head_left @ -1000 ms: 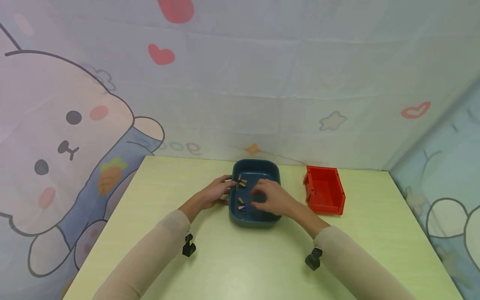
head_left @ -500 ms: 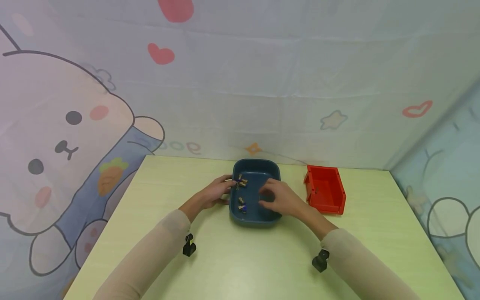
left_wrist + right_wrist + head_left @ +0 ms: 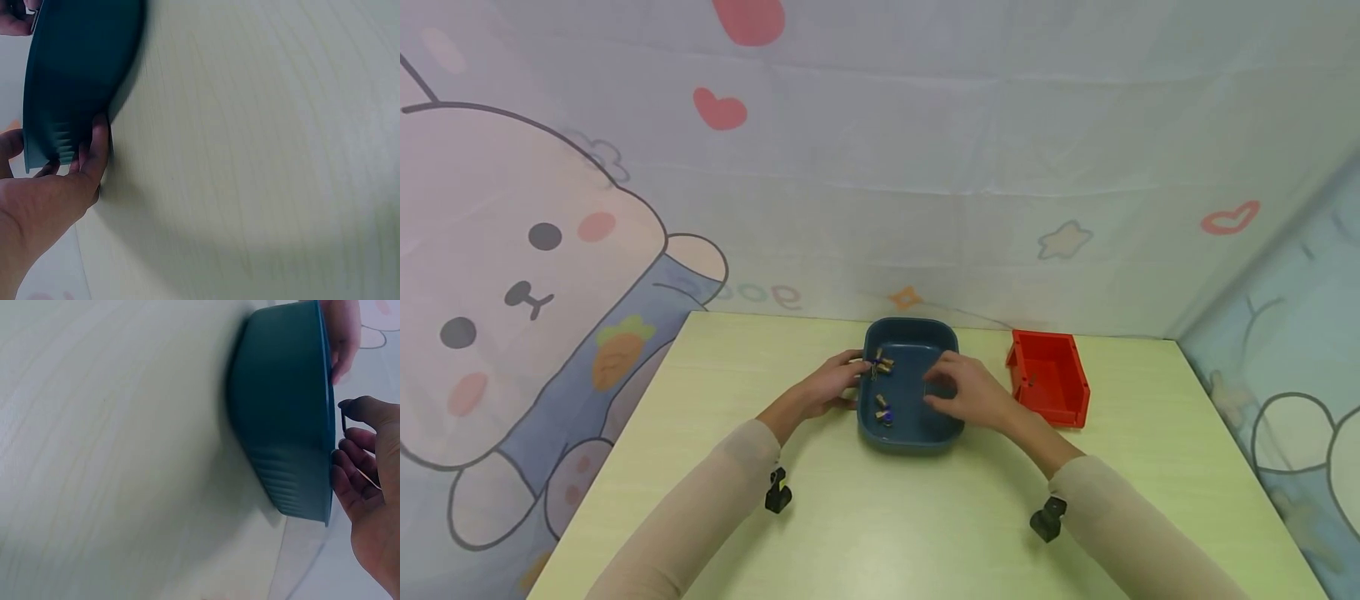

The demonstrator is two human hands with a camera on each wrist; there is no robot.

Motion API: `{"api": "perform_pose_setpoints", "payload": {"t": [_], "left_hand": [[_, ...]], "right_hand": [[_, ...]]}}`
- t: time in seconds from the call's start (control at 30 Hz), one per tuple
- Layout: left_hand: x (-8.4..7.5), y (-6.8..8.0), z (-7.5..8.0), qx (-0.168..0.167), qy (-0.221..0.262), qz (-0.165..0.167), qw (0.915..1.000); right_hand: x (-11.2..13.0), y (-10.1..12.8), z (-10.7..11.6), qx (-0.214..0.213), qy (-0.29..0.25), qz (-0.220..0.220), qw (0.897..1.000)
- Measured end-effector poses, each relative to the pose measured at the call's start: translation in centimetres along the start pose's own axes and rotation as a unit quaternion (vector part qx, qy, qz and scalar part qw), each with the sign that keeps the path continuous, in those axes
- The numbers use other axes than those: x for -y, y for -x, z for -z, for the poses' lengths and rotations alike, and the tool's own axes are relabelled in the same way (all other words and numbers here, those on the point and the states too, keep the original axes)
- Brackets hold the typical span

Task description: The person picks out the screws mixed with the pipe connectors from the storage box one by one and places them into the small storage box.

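A dark blue plastic tub (image 3: 906, 446) stands on the table. My left hand (image 3: 833, 383) grips its left side, thumb over the rim and fingers against the outer wall, as the left wrist view shows (image 3: 65, 178). Small brass-coloured pieces with blue parts lie in two clusters along the tub's left side, an upper cluster (image 3: 883, 365) and a lower one (image 3: 883, 412). Over the tub's right half, my right hand (image 3: 973, 392) pinches a thin, dark, pin-like piece (image 3: 344, 421) between thumb and fingertip. Its other fingers are bent close to the rim.
A red open-front bin (image 3: 1048, 383) stands to the right of the tub, near the right forearm. The pale wood-grain table (image 3: 895, 525) reaches back to a printed cloth (image 3: 895, 208). Small black cameras (image 3: 777, 492) hang from both wrists.
My right hand has drawn back to the right within the tub, away from the brass-coloured pieces, its pinch held. The left hand, tub and red bin have stayed in place.
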State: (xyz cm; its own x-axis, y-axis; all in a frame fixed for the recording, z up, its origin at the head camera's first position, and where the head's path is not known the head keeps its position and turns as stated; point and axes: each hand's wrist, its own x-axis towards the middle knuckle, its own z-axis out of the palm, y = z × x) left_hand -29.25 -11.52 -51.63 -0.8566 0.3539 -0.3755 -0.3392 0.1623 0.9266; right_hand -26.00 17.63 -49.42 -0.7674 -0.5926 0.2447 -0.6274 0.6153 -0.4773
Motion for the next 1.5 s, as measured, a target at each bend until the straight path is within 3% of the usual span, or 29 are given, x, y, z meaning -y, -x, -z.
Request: {"api": "perform_pose_setpoints", "payload": {"t": [0.33,0.53,0.8,1.5], "left_hand": [[0.2,0.0,0.0,0.003,-0.005,-0.006,1.0000],[0.2,0.1,0.0,0.000,-0.003,-0.006,1.0000],[0.4,-0.1,0.1,0.002,-0.002,-0.010,0.9999],[0.3,0.0,-0.3,0.004,0.008,-0.007,0.9999]], "right_hand": [[-0.2,0.8,2.0,-0.004,-0.013,-0.017,1.000],[0.0,1.6,3.2,-0.021,-0.027,-0.036,0.999],[-0.6,2.3,4.4,-0.047,-0.045,-0.030,0.997],[-2.7,4.2,6.9,-0.073,-0.009,-0.062,0.995]]}}
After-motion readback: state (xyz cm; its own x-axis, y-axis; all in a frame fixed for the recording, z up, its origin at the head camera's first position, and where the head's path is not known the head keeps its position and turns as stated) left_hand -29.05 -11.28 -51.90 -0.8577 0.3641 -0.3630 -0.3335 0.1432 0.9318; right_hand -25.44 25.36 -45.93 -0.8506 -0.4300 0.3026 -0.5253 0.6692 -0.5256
